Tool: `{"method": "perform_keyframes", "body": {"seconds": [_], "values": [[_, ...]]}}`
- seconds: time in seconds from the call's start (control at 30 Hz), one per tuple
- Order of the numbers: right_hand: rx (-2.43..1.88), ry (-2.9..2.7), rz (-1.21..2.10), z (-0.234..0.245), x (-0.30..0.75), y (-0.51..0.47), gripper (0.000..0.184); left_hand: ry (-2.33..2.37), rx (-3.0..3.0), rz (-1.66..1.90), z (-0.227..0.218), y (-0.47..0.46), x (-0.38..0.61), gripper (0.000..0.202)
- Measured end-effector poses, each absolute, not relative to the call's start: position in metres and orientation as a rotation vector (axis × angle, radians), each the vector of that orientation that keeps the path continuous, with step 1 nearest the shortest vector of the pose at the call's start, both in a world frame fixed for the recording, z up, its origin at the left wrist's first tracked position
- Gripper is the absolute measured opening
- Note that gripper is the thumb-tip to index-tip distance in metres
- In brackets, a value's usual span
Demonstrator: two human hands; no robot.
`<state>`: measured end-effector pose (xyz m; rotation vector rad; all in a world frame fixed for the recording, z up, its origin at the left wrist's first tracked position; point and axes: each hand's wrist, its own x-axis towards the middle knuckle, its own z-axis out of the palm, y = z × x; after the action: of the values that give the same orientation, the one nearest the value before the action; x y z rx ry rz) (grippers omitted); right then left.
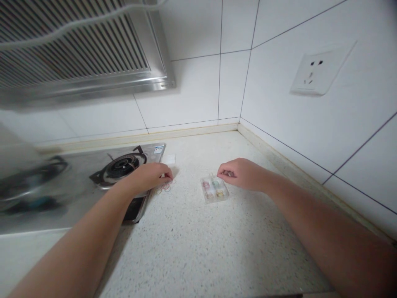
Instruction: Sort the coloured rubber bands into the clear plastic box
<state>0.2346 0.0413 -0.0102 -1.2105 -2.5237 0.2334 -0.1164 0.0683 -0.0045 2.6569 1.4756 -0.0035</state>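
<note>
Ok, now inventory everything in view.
Countertop: one, speckled white, centre.
Tiled walls: two, white, back and right.
Hood: one, silver, upper left.
Cord: one, pale, across hood.
Socket: one, white, right wall.
Cooktop: one, silver, left.
Burner: one distinct, black, on cooktop.
Block: one, white, beside cooktop.
Compartment box: one, clear, on countertop.
Small items: several, pink, green, yellow, in box.
Loose bands: several, reddish and greenish, beside cooktop.
Left hand: one, bare, at loose bands.
Right hand: one, bare, beside box.
</note>
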Motion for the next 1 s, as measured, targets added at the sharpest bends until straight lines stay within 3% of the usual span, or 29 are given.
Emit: {"method": "perform_keyframes", "body": {"seconds": [0.27,0.67,1.0], "values": [[-1.196,-2.504,0.324,-0.011,0.235,0.043,0.022,1.438,2.618,0.297,-0.004,0.056,-0.101,0.024],[-1.199,-2.552,0.392,-0.013,0.233,0.042,0.023,1.154,1.853,0.919,-0.02,0.021,-0.033,0.023],[-1.213,-2.538,0.414,-0.01,0.231,0.039,0.02,1.061,1.463,1.039,-0.021,-0.003,-0.01,0.03]]}}
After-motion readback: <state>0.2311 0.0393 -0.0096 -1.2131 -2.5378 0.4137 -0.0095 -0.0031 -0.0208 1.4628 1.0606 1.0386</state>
